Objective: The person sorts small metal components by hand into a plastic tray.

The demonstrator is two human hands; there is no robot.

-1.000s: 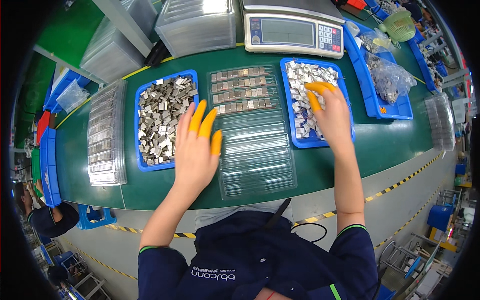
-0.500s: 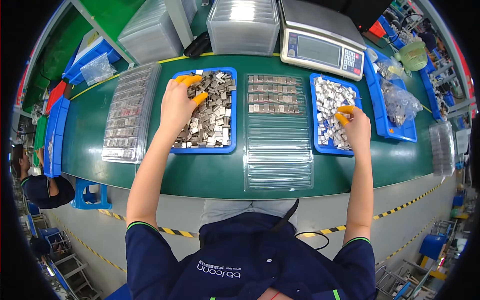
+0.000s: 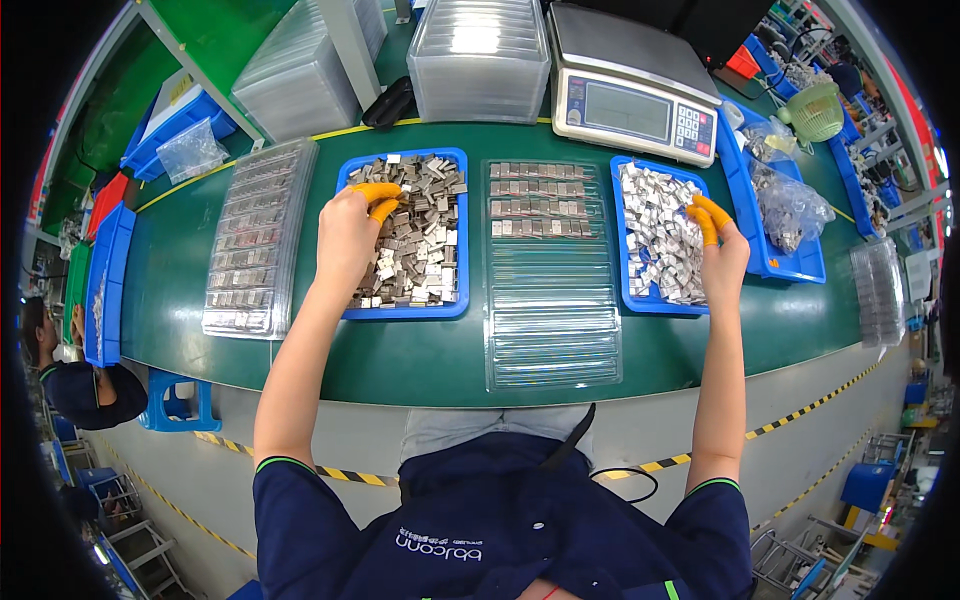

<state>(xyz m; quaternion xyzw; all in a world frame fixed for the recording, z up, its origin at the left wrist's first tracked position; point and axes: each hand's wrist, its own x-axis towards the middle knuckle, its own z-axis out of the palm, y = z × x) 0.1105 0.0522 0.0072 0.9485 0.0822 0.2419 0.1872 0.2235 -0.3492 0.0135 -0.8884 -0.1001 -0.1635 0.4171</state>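
Note:
My left hand point(image 3: 348, 228), with yellow finger cots, is over the left blue tray point(image 3: 463, 240), full of small metal connector shells point(image 3: 425, 245). Its thumb and forefinger are closed together; a bright bit shows at the tips, too small to name. At the right blue tray point(image 3: 625, 270), heaped with small white and metal connector pieces point(image 3: 655, 225), my right hand point(image 3: 725, 255) bends its yellow-covered fingers into a pinch at the far right rim. What it pinches is hidden. Between the trays lies a clear plastic blister tray point(image 3: 553, 330), its far rows filled with metal connectors point(image 3: 540, 205).
A filled blister tray stack point(image 3: 262, 240) lies at left. Behind stand clear tray stacks point(image 3: 478, 70), a black case point(image 3: 390, 102) and a digital scale point(image 3: 630, 110). Blue bins with bagged parts point(image 3: 790, 215) stand right. A person point(image 3: 95, 385) sits at far left.
My left thumb and forefinger have drawn together over the metal shells. My right hand has shifted toward the tray's right rim, its fingertips lifted from the pile. The view has tilted slightly.

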